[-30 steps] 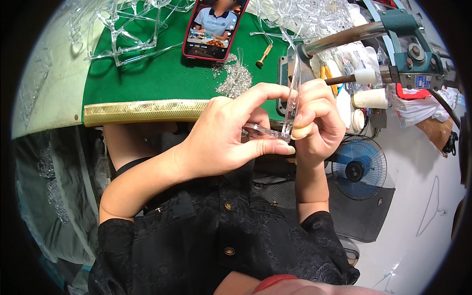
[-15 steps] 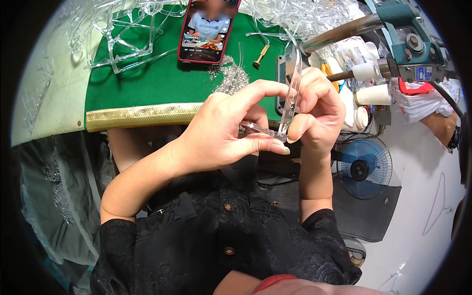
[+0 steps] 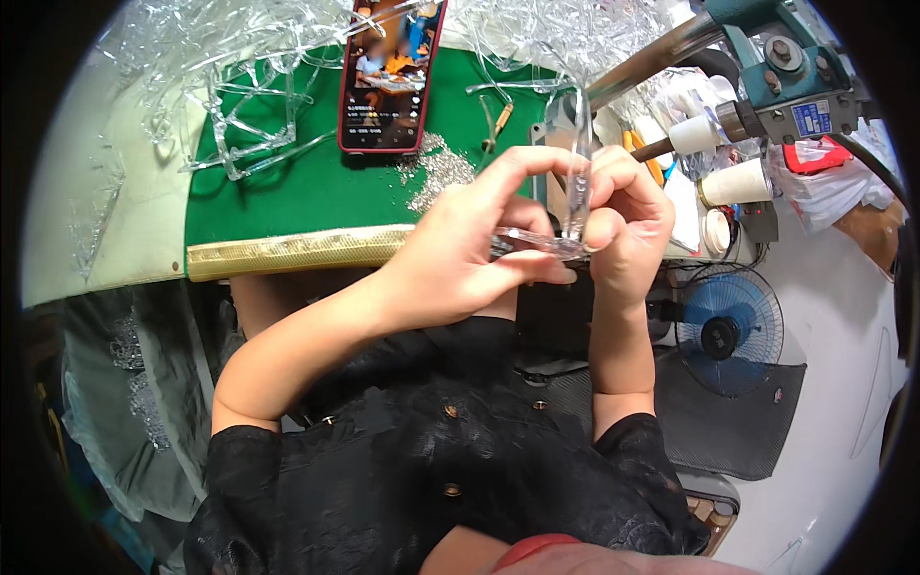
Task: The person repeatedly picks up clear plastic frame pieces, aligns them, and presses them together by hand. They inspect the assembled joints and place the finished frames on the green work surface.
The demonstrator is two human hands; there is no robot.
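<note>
Between my hands is a clear plastic eyeglass frame [image 3: 532, 240], its transparent temple [image 3: 579, 182] standing upright from one corner. My left hand [image 3: 460, 240] pinches the front part between thumb and fingers, with the index finger reaching across to the temple. On the other side, my right hand [image 3: 628, 216] is closed on the temple, thumb and curled fingers close to the hinge corner. The fingers hide part of the joint. Beyond my left hand, a heap of tiny silvery metal parts [image 3: 443, 177] lies on the green mat [image 3: 316, 196]. A small brass-coloured tool [image 3: 500, 123] rests past the heap.
A phone in a red case [image 3: 388, 105] plays a video at the back. Tangled clear eyeglass frames [image 3: 254, 120] pile up behind and left. A teal machine with metal bars [image 3: 767, 72] juts in at right, near a paper cup [image 3: 736, 182]. A blue fan [image 3: 724, 331] stands below.
My view has shifted slightly, so the bench sits lower in the picture. The picture on the phone screen differs. Both hands keep their hold on the eyeglass frame.
</note>
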